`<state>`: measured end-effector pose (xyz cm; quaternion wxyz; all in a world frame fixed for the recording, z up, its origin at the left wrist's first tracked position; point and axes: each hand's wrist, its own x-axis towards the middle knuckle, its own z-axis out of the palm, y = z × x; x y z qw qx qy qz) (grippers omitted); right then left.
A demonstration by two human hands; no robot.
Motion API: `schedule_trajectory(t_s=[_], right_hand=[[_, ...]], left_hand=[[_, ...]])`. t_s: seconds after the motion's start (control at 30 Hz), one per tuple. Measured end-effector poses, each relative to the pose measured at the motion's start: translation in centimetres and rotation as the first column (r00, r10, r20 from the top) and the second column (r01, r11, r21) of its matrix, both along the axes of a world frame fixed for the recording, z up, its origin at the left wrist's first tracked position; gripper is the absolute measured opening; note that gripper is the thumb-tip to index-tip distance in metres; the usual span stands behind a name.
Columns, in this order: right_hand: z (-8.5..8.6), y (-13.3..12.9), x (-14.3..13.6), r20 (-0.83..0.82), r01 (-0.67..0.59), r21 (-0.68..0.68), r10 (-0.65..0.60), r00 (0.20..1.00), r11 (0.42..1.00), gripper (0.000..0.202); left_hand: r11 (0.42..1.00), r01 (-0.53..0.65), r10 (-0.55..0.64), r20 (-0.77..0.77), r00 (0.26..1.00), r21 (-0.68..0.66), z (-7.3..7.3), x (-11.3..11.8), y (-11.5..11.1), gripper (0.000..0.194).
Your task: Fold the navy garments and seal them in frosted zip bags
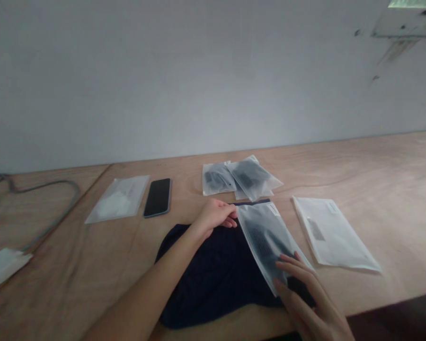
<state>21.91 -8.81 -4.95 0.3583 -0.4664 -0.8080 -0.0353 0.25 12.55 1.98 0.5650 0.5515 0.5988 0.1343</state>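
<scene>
A frosted plastic bag with a small white label lies tilted on a dark navy cloth near the table's front. My left hand pinches the bag's upper left corner between thumb and fingers. Over the bag's lower right part is my right hand, its fingers spread and touching the plastic. Dark contents show through the bag. Just to the right lies a whiter frosted bag, touched by neither hand.
Behind the cloth, several frosted bags with dark contents overlap. A black phone and a flat clear bag lie to the left. A cable and white packet are at far left. A wall stands behind the wooden table.
</scene>
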Motion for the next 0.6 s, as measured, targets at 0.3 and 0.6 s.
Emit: schedule_trajectory(t_s=[0.3,0.6], right_hand=[[4.4,2.5,0.8,-0.130,0.088,-0.110,-0.102,0.986,0.990,0.049],[3.6,6.1,0.8,-0.040,0.118,-0.388,-0.144,0.989,0.914,0.059]], left_hand=[[0.896,0.173,-0.101,-0.192,0.976,0.409,1.0,-2.9,-6.9,0.004],[0.860,0.162,-0.132,-0.096,0.987,0.484,0.2,0.1,-10.4,0.024]])
